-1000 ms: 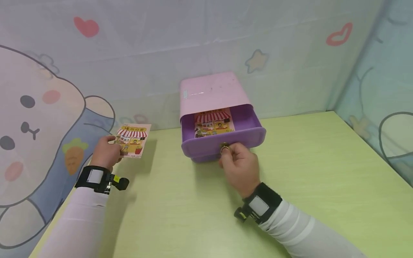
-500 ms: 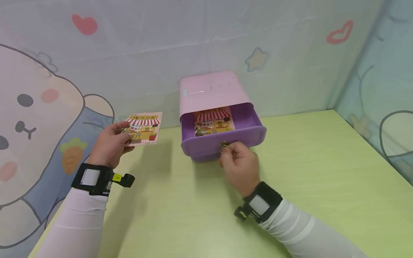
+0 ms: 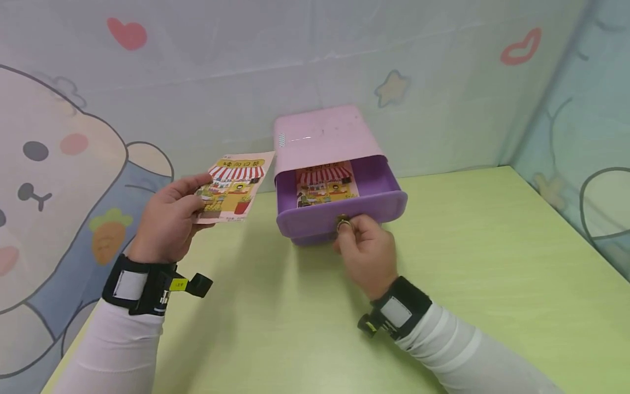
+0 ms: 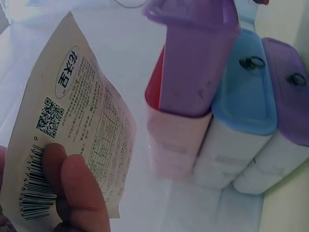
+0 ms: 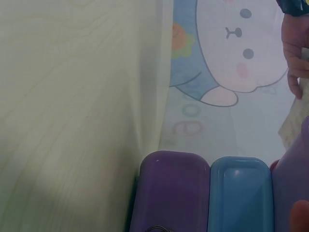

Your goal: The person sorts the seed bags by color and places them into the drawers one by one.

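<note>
My left hand [image 3: 169, 219] pinches a paper seed packet [image 3: 233, 189] between thumb and fingers, up off the table and left of the drawer unit. Its front carries a red-striped shop awning; the left wrist view shows the printed back [image 4: 72, 116] with a barcode and QR code. With thumb and curled fingers, my right hand [image 3: 369, 254] holds the ring pull [image 3: 343, 220] of a purple drawer [image 3: 305, 220]. That drawer stands partly out of its pink housing [image 3: 327, 131]. Inside lies another packet [image 3: 327, 189] of the same design, its lower edge hidden by the drawer front.
Under the pink housing are a blue drawer [image 4: 246, 92] and another purple drawer [image 4: 295, 96], both pushed in, with ring pulls. The unit stands on a pale green table [image 3: 492, 262], against a cartoon-printed backdrop [image 3: 221, 82].
My left hand has brought the packet up and to the right, so its corner now reaches the housing's edge in the head view. The right hand and the drawer have stayed put.
</note>
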A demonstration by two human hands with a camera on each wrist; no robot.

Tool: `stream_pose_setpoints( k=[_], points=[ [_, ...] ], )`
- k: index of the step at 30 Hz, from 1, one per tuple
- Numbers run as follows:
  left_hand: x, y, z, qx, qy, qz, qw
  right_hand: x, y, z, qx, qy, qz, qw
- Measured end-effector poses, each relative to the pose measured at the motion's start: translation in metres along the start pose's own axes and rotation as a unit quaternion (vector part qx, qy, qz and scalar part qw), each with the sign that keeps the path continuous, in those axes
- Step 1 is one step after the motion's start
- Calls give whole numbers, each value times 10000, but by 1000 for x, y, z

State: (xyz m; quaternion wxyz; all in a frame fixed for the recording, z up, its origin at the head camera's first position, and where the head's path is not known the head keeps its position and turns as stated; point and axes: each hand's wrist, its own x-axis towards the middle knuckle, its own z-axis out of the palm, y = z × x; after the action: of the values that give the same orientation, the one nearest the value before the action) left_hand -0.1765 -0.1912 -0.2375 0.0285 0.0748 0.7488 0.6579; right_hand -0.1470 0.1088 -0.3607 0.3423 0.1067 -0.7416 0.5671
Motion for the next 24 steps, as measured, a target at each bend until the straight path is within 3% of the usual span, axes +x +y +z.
stream_pose_setpoints(
  k=[11,17,24],
  points=[
    [-17,14,13,-367,-454,246,9980,-1,1,-1,39,48,-57,10000],
    [-23,18,19,-473,-710,195,9962,0,1,0,96,29,-35,9999],
    [-29,21,31,-245,-885,235,9955,0,1,0,138,-3,59,9999]
  ],
)
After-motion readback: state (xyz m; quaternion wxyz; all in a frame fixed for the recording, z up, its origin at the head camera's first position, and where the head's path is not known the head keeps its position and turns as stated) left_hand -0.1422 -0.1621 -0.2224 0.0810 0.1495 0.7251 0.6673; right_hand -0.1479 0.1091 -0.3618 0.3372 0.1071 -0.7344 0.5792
